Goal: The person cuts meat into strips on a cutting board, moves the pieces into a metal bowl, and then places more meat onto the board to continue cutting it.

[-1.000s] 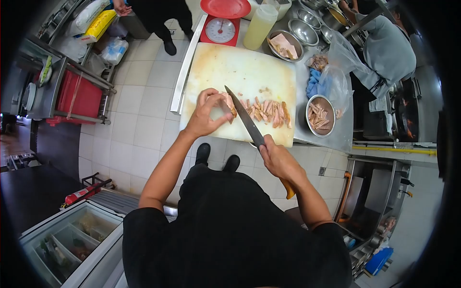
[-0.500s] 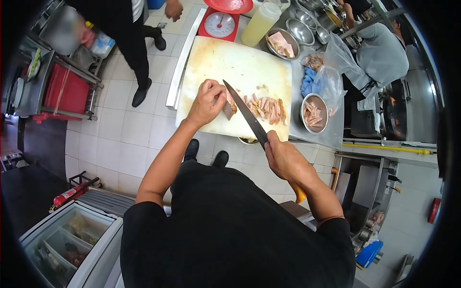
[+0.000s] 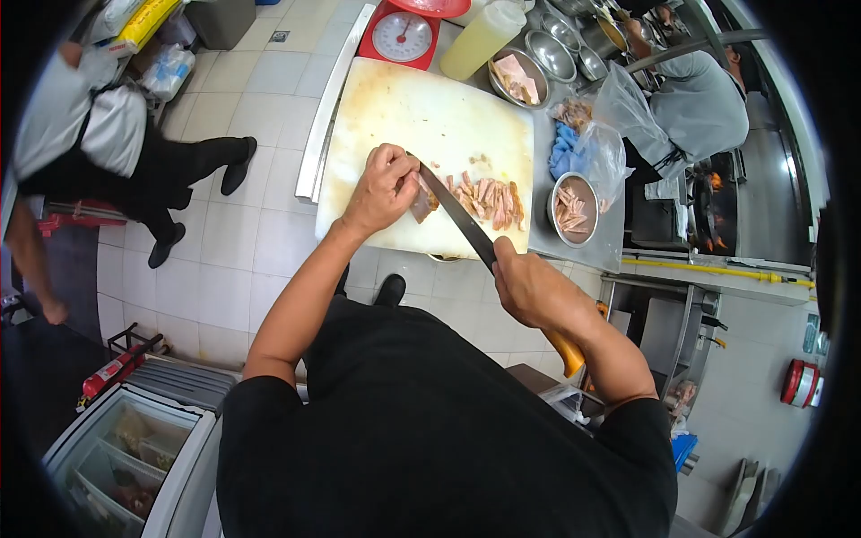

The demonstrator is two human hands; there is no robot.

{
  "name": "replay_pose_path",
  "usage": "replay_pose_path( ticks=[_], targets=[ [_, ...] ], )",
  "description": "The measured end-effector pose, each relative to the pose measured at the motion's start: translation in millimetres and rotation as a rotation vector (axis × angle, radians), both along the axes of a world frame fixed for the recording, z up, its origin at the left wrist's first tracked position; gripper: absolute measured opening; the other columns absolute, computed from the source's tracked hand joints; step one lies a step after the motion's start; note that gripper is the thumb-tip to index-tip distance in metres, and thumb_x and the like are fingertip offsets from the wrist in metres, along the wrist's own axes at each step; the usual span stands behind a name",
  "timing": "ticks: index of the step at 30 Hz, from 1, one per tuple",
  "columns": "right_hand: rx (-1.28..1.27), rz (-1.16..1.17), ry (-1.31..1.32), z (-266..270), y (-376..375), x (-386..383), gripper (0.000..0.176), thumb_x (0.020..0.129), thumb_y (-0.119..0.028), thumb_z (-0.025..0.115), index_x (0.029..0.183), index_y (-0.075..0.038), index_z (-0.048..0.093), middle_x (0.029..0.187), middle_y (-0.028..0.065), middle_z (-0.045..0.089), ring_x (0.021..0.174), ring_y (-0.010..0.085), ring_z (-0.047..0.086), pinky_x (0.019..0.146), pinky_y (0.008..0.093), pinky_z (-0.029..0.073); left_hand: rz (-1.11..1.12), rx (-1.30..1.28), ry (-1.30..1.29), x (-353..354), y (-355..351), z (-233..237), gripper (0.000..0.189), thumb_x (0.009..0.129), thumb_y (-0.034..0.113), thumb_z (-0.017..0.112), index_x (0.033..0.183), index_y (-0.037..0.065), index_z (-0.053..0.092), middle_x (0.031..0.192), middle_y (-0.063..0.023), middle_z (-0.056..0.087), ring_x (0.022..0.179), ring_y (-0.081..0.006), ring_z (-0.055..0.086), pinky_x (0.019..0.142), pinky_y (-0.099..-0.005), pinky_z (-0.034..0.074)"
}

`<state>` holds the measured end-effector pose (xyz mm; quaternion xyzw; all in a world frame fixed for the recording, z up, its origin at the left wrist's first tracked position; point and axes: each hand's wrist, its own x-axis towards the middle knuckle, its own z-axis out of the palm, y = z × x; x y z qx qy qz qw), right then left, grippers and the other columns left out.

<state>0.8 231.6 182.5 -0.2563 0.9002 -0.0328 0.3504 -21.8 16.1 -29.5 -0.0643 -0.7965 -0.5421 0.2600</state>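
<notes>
Head view, kitchen counter, seen from above.

- Left hand [image 3: 384, 186]: fingers curled and pressed down on a piece of meat [image 3: 419, 208], pinning it to the cutting board [image 3: 421, 103] near the front edge.
- Right hand [image 3: 531, 287]: closed in a fist round the handle of a knife [image 3: 459, 218]. The orange handle end sticks out behind the wrist. The blade runs slantwise up to the meat and lies against the left knuckles.
- Cut strips [image 3: 491, 199]: a loose heap on the board, just right of the blade.
- Metal bowl [image 3: 572, 208]: beside the board's right edge, holding more strips.
- Second bowl [image 3: 517, 77]: at the board's far right corner, with flat slices in it.
- Red scale [image 3: 401, 36] and pale bottle [image 3: 481, 38]: beyond the far edge of the board.
- Blue cloth [image 3: 564, 149] and clear plastic bag [image 3: 619, 125]: right of the board.
- Person in grey [image 3: 700, 103]: at the stove, far right.
- Another person [image 3: 108, 143]: on the tiled floor, left.
- Glass-topped freezer [image 3: 126, 448]: lower left.
</notes>
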Motion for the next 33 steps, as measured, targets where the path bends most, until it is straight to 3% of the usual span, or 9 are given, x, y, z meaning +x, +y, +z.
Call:
replay_pose_path(
  ticks=[12, 18, 21, 23, 24, 25, 28, 31, 33],
  targets=[
    [0.115, -0.005, -0.029, 15.1, -22.5, -20.5, 0.016, 0.098, -0.011, 0.041, 0.101, 0.005, 0.041, 0.073, 0.0332, 0.062, 0.073, 0.0509, 0.064, 0.069, 0.0585, 0.047, 0.009, 0.002, -0.009, 0.2, -2.3, 4.2, 0.014, 0.084, 0.004, 0.064, 0.098, 0.003, 0.065, 0.097, -0.0122, 0.054, 0.094, -0.0309, 0.053, 0.084, -0.0399, 0.047],
    [0.051, -0.176, -0.120, 24.1, -8.5, -32.9, 0.020, 0.102, -0.018, 0.044, 0.106, 0.001, 0.042, 0.074, 0.0325, 0.062, 0.066, 0.0495, 0.062, 0.065, 0.0567, 0.048, -0.035, 0.016, -0.051, -0.7, -9.5, 5.1, 0.019, 0.083, 0.007, 0.068, 0.100, 0.003, 0.062, 0.100, -0.0126, 0.055, 0.098, -0.0320, 0.053, 0.085, -0.0403, 0.047],
    [0.013, -0.350, -0.120, 15.7, 3.1, -32.5, 0.021, 0.103, -0.021, 0.044, 0.106, -0.001, 0.042, 0.070, 0.0265, 0.063, 0.055, 0.0404, 0.062, 0.056, 0.0498, 0.049, -0.153, -0.153, 0.045, -3.8, -27.1, 18.4, 0.026, 0.081, 0.009, 0.071, 0.101, 0.003, 0.056, 0.100, -0.0124, 0.056, 0.099, -0.0309, 0.055, 0.086, -0.0395, 0.047],
    [-0.052, -0.458, -0.189, 9.2, 9.0, -29.9, 0.021, 0.103, -0.022, 0.044, 0.105, -0.001, 0.042, 0.067, 0.0188, 0.062, 0.049, 0.0283, 0.060, 0.047, 0.0411, 0.049, -0.380, -0.096, -0.167, -5.8, -35.5, 22.5, 0.031, 0.081, 0.011, 0.073, 0.102, 0.004, 0.051, 0.098, -0.0119, 0.057, 0.093, -0.0296, 0.056, 0.083, -0.0382, 0.047],
    [-0.068, -0.458, -0.191, 3.3, 13.7, -28.1, 0.021, 0.103, -0.022, 0.044, 0.105, -0.001, 0.042, 0.067, 0.0188, 0.062, 0.049, 0.0283, 0.060, 0.047, 0.0411, 0.049, -0.396, -0.073, -0.318, -7.2, -38.7, 26.7, 0.030, 0.084, 0.012, 0.074, 0.101, 0.004, 0.051, 0.096, -0.0094, 0.058, 0.085, -0.0224, 0.058, 0.078, -0.0330, 0.048],
    [-0.082, -0.482, -0.199, -4.7, 19.4, -25.6, 0.021, 0.103, -0.023, 0.044, 0.104, -0.002, 0.042, 0.066, 0.0160, 0.061, 0.049, 0.0250, 0.059, 0.046, 0.0382, 0.049, -0.395, -0.091, -0.319, -8.3, -40.7, 25.2, 0.030, 0.084, 0.012, 0.074, 0.101, 0.004, 0.051, 0.096, -0.0094, 0.058, 0.085, -0.0224, 0.058, 0.078, -0.0330, 0.048],
    [-0.146, -0.531, -0.235, -18.6, 31.9, -13.1, 0.020, 0.103, -0.023, 0.044, 0.100, -0.003, 0.043, 0.064, 0.0098, 0.058, 0.048, 0.0179, 0.055, 0.043, 0.0330, 0.047, -0.342, 0.300, -0.525, -9.2, -44.3, 5.8, 0.031, 0.088, 0.014, 0.075, 0.106, 0.004, 0.052, 0.097, -0.0050, 0.058, 0.088, -0.0092, 0.056, 0.076, -0.0247, 0.047],
    [-0.193, -0.533, -0.292, -32.2, 38.0, 0.8, 0.020, 0.103, -0.023, 0.045, 0.098, -0.005, 0.044, 0.064, 0.0071, 0.056, 0.048, 0.0147, 0.052, 0.042, 0.0306, 0.046, -0.310, 0.547, -0.575, 3.3, -51.7, 13.6, 0.037, 0.087, 0.014, 0.076, 0.114, 0.004, 0.054, 0.100, -0.0056, 0.059, 0.091, -0.0098, 0.058, 0.078, -0.0246, 0.049],
    [-0.155, -0.502, -0.342, -40.6, 39.8, 8.5, 0.021, 0.103, -0.024, 0.045, 0.097, -0.005, 0.043, 0.064, 0.0076, 0.057, 0.049, 0.0153, 0.053, 0.043, 0.0312, 0.047, -0.273, 0.530, -0.534, 7.9, -51.8, 18.9, 0.040, 0.086, 0.013, 0.076, 0.117, 0.003, 0.053, 0.101, -0.0061, 0.060, 0.092, -0.0105, 0.058, 0.080, -0.0259, 0.050]
  ],
)
